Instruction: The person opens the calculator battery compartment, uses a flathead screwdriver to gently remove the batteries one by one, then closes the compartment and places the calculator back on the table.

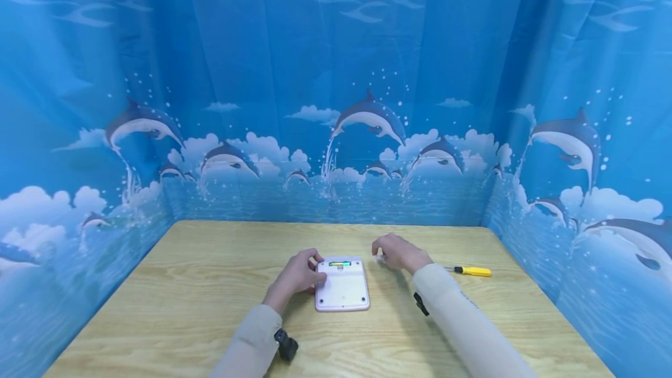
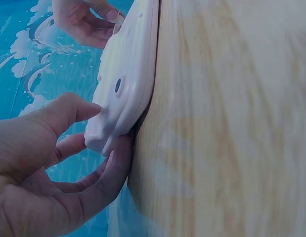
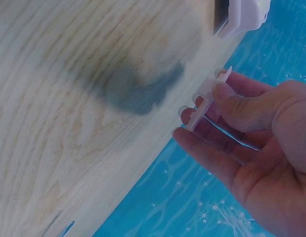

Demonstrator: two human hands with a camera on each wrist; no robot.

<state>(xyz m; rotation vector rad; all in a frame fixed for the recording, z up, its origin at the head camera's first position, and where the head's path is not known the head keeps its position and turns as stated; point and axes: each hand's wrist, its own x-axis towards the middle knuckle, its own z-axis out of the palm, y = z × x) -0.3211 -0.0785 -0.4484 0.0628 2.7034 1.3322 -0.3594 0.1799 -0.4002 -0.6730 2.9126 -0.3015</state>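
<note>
A pale white desk calculator (image 1: pixel 342 291) lies back side up on the table, with a green-and-yellow battery (image 1: pixel 340 263) showing in the slot near its far edge. My left hand (image 1: pixel 300 273) pinches its left far corner, the thumb on the back face and fingers under the rim, as the left wrist view of the calculator (image 2: pixel 130 74) shows. To the right, apart from it, my right hand (image 1: pixel 399 251) is raised over the table. Between its thumb and fingers it holds a small pale plastic battery cover (image 3: pixel 206 104).
A screwdriver (image 1: pixel 475 271) with a yellow-and-black handle lies on the wooden table (image 1: pixel 220 284), right of my right wrist. Blue curtains (image 1: pixel 294 74) printed with dolphins stand behind the table and along both sides.
</note>
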